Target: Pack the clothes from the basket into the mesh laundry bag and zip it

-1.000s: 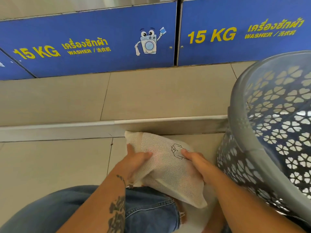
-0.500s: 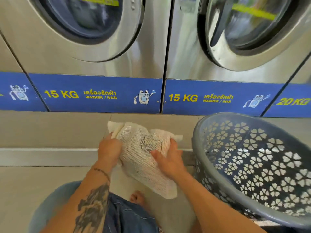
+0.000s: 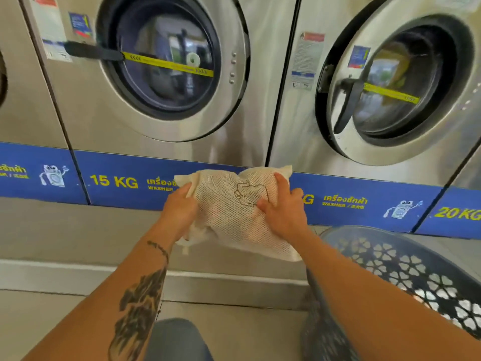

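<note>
Holding the mesh laundry bag (image 3: 234, 212) up in the air between both hands, in front of the blue kick panel (image 3: 125, 181) under two steel front-load washers (image 3: 166, 71). Left hand (image 3: 179, 212) wrapped round the bag's left edge, thumb lying on the mesh and fingers curled out of sight behind, with a bunch of loose pale fabric hanging just below the wrist. Right hand (image 3: 283, 209) spread flat over the front face, fingers fairly wide, thumb tip pressed near the printed shirt outline, palm bearing on the bulge. Looks plump and rounded, so probably filled already; no zip visible from here, and cannot tell whether shut or open. Likely light and soft throughout: open-weave netting over folded cloth, nothing stiff, nothing breakable. Yields and sags wherever unsupported, as the drooping lower right corner shows. Mesh gives good friction, so little risk of slipping, but fingertips can snag in the holes. Best taken by a gathered edge or corner with a pinch, or cradled with a flat palm under the bulge; for zipping, better to pin the fabric taut at the zip's end with one hand and draw the pull with the other, since slack netting tends to bunch ahead of the slider. Grey laundry basket (image 3: 406, 264) standing low at the right, near the right forearm; contents mostly hidden.
</note>
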### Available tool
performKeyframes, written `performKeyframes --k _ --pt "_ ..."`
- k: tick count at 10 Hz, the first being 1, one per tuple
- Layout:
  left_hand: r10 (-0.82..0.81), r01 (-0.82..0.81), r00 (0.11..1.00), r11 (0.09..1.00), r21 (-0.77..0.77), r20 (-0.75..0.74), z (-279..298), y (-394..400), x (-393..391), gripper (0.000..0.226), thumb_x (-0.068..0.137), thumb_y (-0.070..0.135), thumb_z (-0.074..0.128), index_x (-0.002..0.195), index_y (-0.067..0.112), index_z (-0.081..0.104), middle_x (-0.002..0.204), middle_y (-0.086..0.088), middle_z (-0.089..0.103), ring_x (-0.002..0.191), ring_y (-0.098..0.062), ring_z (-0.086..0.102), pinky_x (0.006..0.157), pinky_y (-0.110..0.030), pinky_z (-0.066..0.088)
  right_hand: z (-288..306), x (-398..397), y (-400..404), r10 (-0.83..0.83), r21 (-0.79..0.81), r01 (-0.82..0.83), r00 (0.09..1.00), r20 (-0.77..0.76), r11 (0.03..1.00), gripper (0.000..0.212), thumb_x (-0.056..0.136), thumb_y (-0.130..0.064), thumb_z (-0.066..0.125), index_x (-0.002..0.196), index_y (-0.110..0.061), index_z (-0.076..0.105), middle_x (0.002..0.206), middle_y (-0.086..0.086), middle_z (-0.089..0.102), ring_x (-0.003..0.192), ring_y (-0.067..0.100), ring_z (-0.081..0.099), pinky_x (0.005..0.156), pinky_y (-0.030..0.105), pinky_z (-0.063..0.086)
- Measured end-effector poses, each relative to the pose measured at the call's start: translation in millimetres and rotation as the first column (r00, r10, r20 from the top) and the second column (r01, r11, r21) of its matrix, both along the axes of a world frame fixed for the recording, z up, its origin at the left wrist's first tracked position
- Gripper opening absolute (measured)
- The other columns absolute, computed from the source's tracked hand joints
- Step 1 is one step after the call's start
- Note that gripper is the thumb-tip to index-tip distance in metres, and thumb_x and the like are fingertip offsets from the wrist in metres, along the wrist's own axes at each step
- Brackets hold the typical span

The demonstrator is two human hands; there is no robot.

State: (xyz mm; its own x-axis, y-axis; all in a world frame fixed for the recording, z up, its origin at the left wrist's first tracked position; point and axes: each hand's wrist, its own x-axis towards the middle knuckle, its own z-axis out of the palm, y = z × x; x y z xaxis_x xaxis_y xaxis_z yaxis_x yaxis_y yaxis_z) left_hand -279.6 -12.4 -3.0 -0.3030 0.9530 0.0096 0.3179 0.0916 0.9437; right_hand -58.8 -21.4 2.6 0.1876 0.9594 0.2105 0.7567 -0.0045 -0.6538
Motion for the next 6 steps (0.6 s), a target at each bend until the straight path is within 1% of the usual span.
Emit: performKeyframes --k 1,2,3,4,5,6 --pt "-0.070 0.066 0.997 0.993 -0.094 -0.043 -43.4 38.3 11.5 0.057 0.091 0.013 0.042 0.146 0.028 0.040 0.146 0.003 0.043 0.133 -0.028 0.043 0.105 -0.039 0.037 -43.1 5.8 44.8 0.009 -0.030 -0.007 0.998 0.064 1.000 0.075 0.093 -0.041 0.060 0.154 -0.036 0.016 0.138 0.017 0.033 0.126 0.037 0.036 0.104 0.051 0.037" --pt "-0.153 0.137 0.986 0.973 -0.187 -0.072 -100.7 84.2 31.6 0.070 0.084 0.033 0.053 0.149 0.037 0.027 0.152 0.001 0.041 0.133 -0.025 0.043 0.109 -0.045 0.036 -104.6 11.1 94.5 -0.012 -0.123 0.024 0.995 0.100 0.992 0.070 0.096 -0.035 0.055 0.155 -0.037 0.016 0.137 0.015 0.036 0.121 0.036 0.038 0.103 0.048 0.035" --pt "-0.152 0.112 0.983 0.943 -0.314 -0.104 -153.9 124.4 53.4 0.073 0.085 0.047 0.055 0.150 0.044 0.020 0.155 -0.001 0.033 0.135 -0.026 0.040 0.106 -0.038 0.036 -167.3 14.4 137.5 -0.020 -0.300 0.061 0.990 0.139 0.952 0.068 0.097 -0.037 0.047 0.155 -0.041 0.010 0.146 0.017 0.034 0.129 0.039 0.037 0.107 0.051 0.032" --pt "-0.269 0.083 0.906 0.870 -0.486 -0.326 -196.8 143.9 60.0 0.077 0.077 0.076 0.045 0.142 0.063 0.006 0.162 -0.007 -0.008 0.147 -0.038 0.004 0.116 -0.058 0.011 -208.4 29.3 151.4 -0.066 -0.427 0.107 0.992 0.109 0.898 0.064 0.098 -0.045 0.040 0.154 -0.043 0.009 0.158 0.020 0.016 0.142 0.048 0.018 0.114 0.062 0.021" --pt "-0.418 0.023 0.774 0.769 -0.639 -0.475 -203.8 152.9 60.9 0.083 0.067 0.091 0.026 0.136 0.067 -0.014 0.156 -0.003 -0.033 0.143 -0.041 -0.025 0.105 -0.075 -0.006 -215.3 43.6 157.4 0.019 -0.577 0.036 0.996 0.089 0.816 0.063 0.100 -0.048 0.033 0.154 -0.042 0.001 0.164 0.016 -0.004 0.148 0.047 -0.003 0.117 0.066 0.005" --pt "-0.518 -0.080 0.555 0.746 -0.661 -0.651 -175.1 157.2 65.8 0.088 0.072 0.087 0.021 0.146 0.052 -0.011 0.157 -0.008 -0.032 0.143 -0.040 -0.027 0.103 -0.077 -0.004 -193.5 45.3 171.8 -0.015 -0.686 0.023 1.000 0.018 0.727 0.067 0.095 -0.051 0.028 0.152 -0.047 -0.008 0.165 0.014 -0.011 0.150 0.045 -0.006 0.117 0.065 0.002"
